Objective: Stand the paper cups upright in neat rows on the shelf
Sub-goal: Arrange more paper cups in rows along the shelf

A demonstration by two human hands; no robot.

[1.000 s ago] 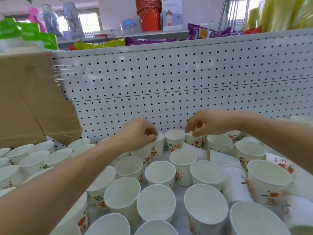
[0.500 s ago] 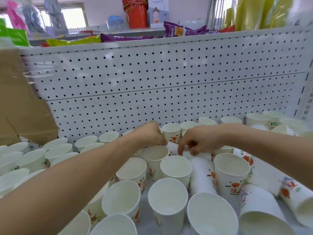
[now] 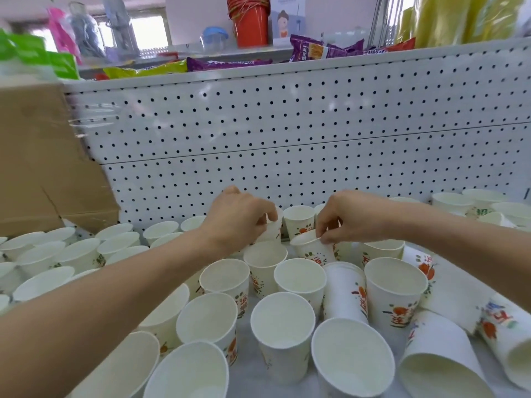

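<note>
You are reaching both hands to the back of the white metal shelf [image 3: 253, 377], close against the white perforated back panel [image 3: 287, 133]. Your left hand [image 3: 238, 218] is curling its fingers around a white printed paper cup [image 3: 271, 232] in the rear row, thumb and forefinger closing on its upper wall. Your right hand [image 3: 349, 216] is pinching the far rim of a tilted white paper cup with orange print [image 3: 311, 248], fingertips narrow on the paper edge.

You are doing best here by gripping lightly: thin paper rims probably buckle under a hard pinch. Try tipping the tilted cup until its base is sitting flat, then nudging it in line with the upright cup just behind it [image 3: 298, 221], so the rear row is running straight along the panel. Watch your forearms, which are passing low over the upright cups nearer you and could knock them.

Much is waiting still: several cups are lying on their sides at the right front, such as the large fallen cup [image 3: 436, 357], and one is standing upside down [image 3: 344, 288].

The cups are carrying orange-red and green Chinese characters with orange fruit-like motifs; a green character resembling 招 is showing on a far-right cup [image 3: 482, 211], the rest being too partial to read. The purple snack packets [image 3: 316, 50] on the upper ledge have illegible writing.
</note>
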